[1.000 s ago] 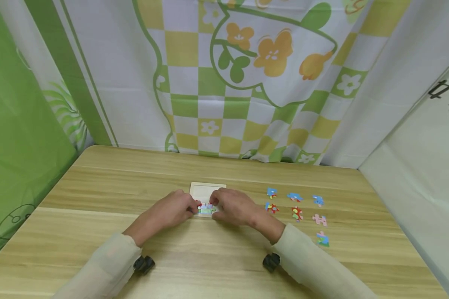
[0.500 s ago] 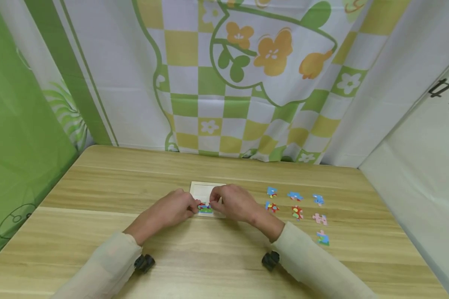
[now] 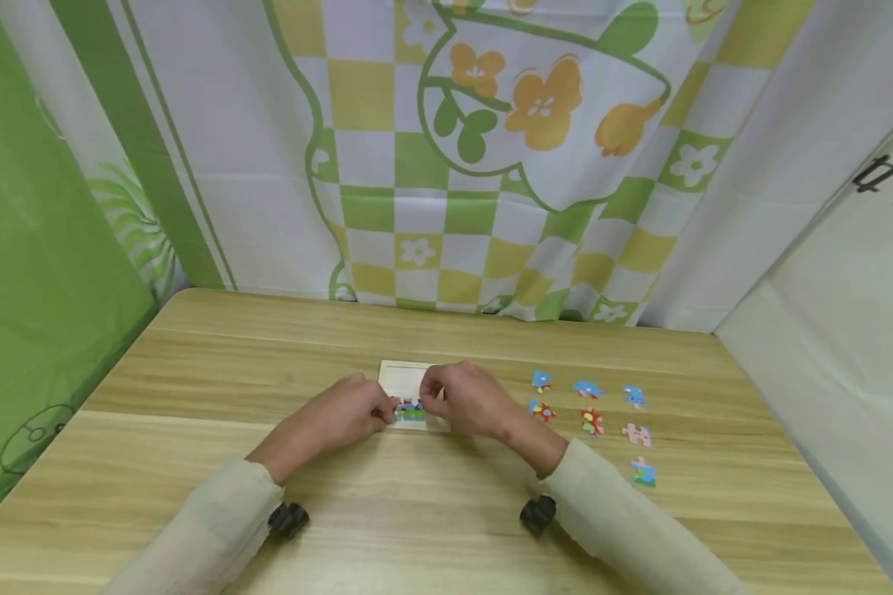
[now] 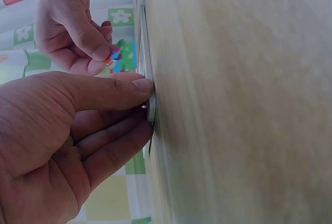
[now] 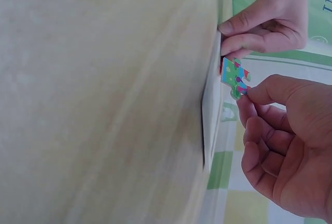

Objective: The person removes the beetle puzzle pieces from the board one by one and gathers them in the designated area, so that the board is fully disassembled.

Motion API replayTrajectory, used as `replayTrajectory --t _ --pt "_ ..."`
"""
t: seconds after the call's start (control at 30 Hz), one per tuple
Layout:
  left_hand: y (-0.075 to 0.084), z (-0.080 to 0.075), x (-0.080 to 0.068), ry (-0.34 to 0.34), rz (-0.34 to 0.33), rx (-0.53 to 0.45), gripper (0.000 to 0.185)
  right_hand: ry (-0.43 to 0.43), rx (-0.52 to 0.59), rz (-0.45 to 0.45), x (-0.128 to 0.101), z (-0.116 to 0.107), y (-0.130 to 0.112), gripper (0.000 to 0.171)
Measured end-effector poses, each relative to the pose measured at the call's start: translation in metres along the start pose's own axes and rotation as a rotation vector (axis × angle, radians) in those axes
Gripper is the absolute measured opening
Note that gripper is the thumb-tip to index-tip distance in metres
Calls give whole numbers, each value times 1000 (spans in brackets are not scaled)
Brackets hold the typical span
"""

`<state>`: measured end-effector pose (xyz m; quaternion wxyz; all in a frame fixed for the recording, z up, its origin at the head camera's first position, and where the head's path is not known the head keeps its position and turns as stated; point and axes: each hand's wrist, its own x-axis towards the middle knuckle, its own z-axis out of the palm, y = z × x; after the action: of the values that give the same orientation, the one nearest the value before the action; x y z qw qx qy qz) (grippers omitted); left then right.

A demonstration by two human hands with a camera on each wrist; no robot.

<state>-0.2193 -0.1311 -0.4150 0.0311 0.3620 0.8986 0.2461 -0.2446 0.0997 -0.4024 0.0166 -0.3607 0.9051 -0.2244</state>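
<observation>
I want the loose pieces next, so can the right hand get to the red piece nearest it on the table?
Probably yes. The right hand pinches a puzzle piece over the puzzle tray, and the red piece lies just to its right on bare table, nothing between. It would have to release first.

The right hand [image 3: 467, 402] has lifted the puzzle piece [image 5: 234, 76] off the tray [image 3: 405, 377].

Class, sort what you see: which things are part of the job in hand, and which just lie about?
In the job:
right hand
puzzle piece
puzzle tray
left hand

Lying about:
seven loose pieces
table
patterned curtain
</observation>
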Motion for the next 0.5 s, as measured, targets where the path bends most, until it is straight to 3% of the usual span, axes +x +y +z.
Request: replayTrajectory --t 0.27,0.5 --pt "0 1 -1 16 14 -3 46 26 25 -6 -6 -16 6 11" --pt "1 2 -2 20 -2 -24 52 36 58 39 -29 -34 15 12"
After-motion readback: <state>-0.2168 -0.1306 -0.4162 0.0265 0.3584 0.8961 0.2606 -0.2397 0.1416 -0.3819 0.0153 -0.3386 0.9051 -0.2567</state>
